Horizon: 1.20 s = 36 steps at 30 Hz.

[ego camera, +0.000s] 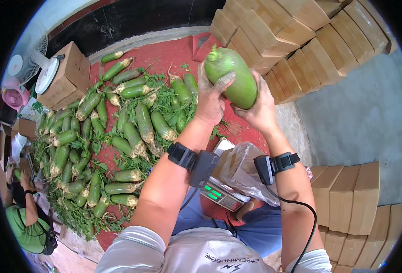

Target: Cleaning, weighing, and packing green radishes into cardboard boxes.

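Observation:
A large green radish (236,80) is held up between both my hands, its leafy stub towards the upper left. My left hand (214,94) grips its left side, thumb across the front. Around its lower right side curls my right hand (260,102). Below my forearms a digital scale (223,198) with a lit display carries a clear plastic bag (245,167) over what looks like cardboard. Many green radishes with pale, rooty ends lie to the left, among them a radish (144,123) on loose green leaves (166,92).
A red mat (108,153) lies beneath the radishes. Cardboard boxes (327,54) are stacked at upper right, more boxes (354,198) at lower right. A fan (38,54) and a carton (67,78) stand at upper left. A person in green (30,225) holds a radish at far left.

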{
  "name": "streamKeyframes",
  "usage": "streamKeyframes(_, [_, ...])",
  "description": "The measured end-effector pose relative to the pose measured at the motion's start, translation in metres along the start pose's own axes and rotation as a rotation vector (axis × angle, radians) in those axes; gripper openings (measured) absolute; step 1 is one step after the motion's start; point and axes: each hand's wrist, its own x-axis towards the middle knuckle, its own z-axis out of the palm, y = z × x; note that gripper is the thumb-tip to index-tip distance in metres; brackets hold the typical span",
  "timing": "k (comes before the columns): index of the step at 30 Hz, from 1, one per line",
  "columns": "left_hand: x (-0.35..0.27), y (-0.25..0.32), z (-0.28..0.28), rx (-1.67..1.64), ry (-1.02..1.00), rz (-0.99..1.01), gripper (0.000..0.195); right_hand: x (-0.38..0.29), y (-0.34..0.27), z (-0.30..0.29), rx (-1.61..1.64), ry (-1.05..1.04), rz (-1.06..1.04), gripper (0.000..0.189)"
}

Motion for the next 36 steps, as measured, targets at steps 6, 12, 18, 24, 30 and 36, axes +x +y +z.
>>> streamKeyframes(6, [0.006,0.019,0.011,0.002,0.068,0.013,0.026,-0.006,0.018,-0.016,-0.102,0.007,-0.051,0.081])
streamKeyframes(12, [0.007,0.008,0.001,0.007,0.173,0.039,0.016,-0.015,0.016,-0.030,-0.179,-0.125,0.015,0.079])
streamKeyframes(18, [0.024,-0.006,-0.021,-0.097,0.370,-0.126,0.033,-0.019,0.008,-0.041,0.121,-0.313,0.106,0.085])
streamKeyframes(24, [0.029,-0.020,-0.041,0.206,0.600,-0.305,0.069,-0.017,0.031,-0.044,0.472,-0.261,0.233,0.080])
streamKeyframes(30, [0.034,-0.022,-0.027,0.063,0.577,-0.054,0.060,-0.007,0.052,-0.090,0.801,-0.123,0.424,0.073])
streamKeyframes(36, [0.039,-0.015,-0.050,0.251,0.552,-0.172,0.043,-0.019,0.061,-0.153,1.281,0.110,0.320,0.046])
